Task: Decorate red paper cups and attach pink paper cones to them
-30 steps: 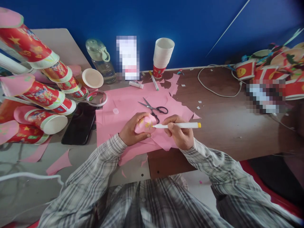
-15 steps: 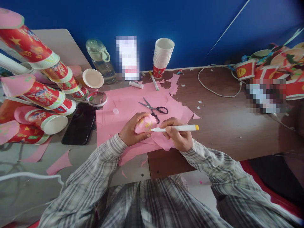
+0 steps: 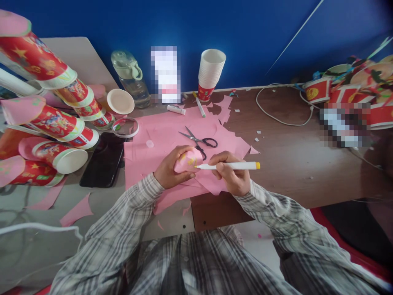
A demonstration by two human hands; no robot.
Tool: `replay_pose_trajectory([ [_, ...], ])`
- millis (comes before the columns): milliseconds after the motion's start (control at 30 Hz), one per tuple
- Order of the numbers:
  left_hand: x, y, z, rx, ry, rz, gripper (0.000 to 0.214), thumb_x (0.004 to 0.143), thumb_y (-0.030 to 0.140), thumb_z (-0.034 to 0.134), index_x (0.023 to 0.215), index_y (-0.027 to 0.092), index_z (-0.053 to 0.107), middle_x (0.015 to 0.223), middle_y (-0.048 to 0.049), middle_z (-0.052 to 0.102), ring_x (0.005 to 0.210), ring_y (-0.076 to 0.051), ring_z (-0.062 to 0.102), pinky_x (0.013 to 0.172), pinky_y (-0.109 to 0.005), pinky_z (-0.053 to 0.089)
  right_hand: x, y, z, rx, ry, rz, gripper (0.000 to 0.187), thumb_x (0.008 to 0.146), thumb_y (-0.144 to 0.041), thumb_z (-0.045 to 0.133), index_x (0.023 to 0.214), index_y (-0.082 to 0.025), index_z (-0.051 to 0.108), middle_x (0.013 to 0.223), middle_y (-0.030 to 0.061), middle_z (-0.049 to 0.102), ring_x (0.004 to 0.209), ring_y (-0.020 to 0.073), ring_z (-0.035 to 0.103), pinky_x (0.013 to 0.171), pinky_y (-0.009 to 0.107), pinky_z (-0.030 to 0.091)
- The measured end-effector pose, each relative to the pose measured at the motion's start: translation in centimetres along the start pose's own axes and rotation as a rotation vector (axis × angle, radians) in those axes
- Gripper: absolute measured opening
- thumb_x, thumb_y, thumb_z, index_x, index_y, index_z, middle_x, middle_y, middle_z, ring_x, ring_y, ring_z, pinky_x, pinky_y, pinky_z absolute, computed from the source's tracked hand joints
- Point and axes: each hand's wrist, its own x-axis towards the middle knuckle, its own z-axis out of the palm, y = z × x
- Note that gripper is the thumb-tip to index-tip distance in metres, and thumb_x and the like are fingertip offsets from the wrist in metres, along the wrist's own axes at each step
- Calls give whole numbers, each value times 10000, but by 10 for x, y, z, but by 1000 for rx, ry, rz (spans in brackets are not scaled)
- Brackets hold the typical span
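Note:
My left hand (image 3: 172, 169) is closed around a small pink paper piece (image 3: 185, 161) that curves like a cone and bears yellow marks. Between the fingers of my right hand (image 3: 232, 172) is a white marker (image 3: 241, 165) with a yellow end. Its tip is at the right edge of the pink paper cone; whether it touches is hard to tell. Just beyond my hands, black-handled scissors (image 3: 201, 141) lie open on pink paper sheets (image 3: 143, 159).
Decorated paper cups (image 3: 58, 127) crowd the left side beside a black phone (image 3: 102, 159). At the back stand a water bottle (image 3: 130, 80) and a cup stack (image 3: 210, 76). A white cable (image 3: 284, 123) and more red cups (image 3: 317, 90) are on the right.
My right hand has shifted the marker slightly to the right along the paper cone. My left hand stays nearly in place.

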Motion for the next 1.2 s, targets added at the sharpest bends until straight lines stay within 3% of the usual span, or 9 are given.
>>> replay_pose_trajectory([
  [100, 0, 0, 0, -3, 3, -10, 650, 658, 296, 679, 1200, 154, 350, 1147, -144, 479, 1078, -248, 462, 909, -432, 406, -2, 2, -2, -15, -32, -5, 448, 1086, -624, 866, 872, -229, 864, 544, -36, 649, 410, 131, 474, 432, 274, 376],
  [233, 0, 0, 0, -11, 3, -16, 655, 657, 301, 678, 1204, 160, 347, 1149, -140, 478, 1077, -245, 462, 912, -427, 406, -3, 2, -3, -65, 17, -28, 396, 1100, -570, 867, 902, -229, 896, 611, -7, 717, 437, 133, 507, 436, 275, 389],
  [367, 0, 0, 1, -11, 4, -13, 655, 658, 305, 676, 1207, 161, 348, 1154, -144, 476, 1083, -251, 459, 915, -434, 401, -2, 2, -2, -16, 15, -8, 437, 1095, -608, 870, 879, -228, 872, 547, -28, 664, 407, 131, 487, 427, 268, 377],
  [500, 0, 0, 1, -8, 4, -19, 660, 650, 290, 685, 1204, 160, 350, 1152, -138, 479, 1080, -241, 461, 920, -419, 399, -2, 3, -1, -32, -3, -39, 402, 1096, -567, 868, 881, -228, 887, 634, 12, 749, 428, 132, 527, 438, 283, 412],
  [667, 0, 0, 0, -26, -2, -20, 646, 665, 321, 666, 1203, 153, 349, 1154, -145, 471, 1094, -250, 452, 921, -426, 400, 1, 0, 1, 27, 93, 17, 467, 1047, -658, 911, 840, -243, 854, 522, -37, 612, 400, 139, 472, 424, 284, 373],
  [767, 0, 0, 0, -21, 0, -14, 643, 670, 326, 662, 1205, 153, 349, 1151, -145, 473, 1091, -252, 455, 920, -431, 400, 5, -5, 5, 114, 80, 10, 491, 1033, -675, 944, 825, -248, 821, 471, -66, 540, 374, 129, 424, 404, 266, 311],
  [1067, 0, 1, 0, -24, 4, -4, 639, 673, 322, 659, 1205, 155, 347, 1148, -141, 475, 1094, -244, 455, 921, -418, 403, 9, -1, 6, 122, 149, 61, 578, 939, -785, 982, 816, -250, 804, 447, -82, 501, 383, 124, 411, 406, 261, 324],
  [1200, 0, 1, 0, -21, 1, -15, 635, 671, 327, 660, 1198, 148, 354, 1148, -150, 477, 1083, -250, 461, 911, -425, 407, 8, -1, 5, 134, 85, 50, 542, 983, -737, 960, 818, -245, 803, 467, -75, 522, 389, 122, 416, 408, 261, 315],
])
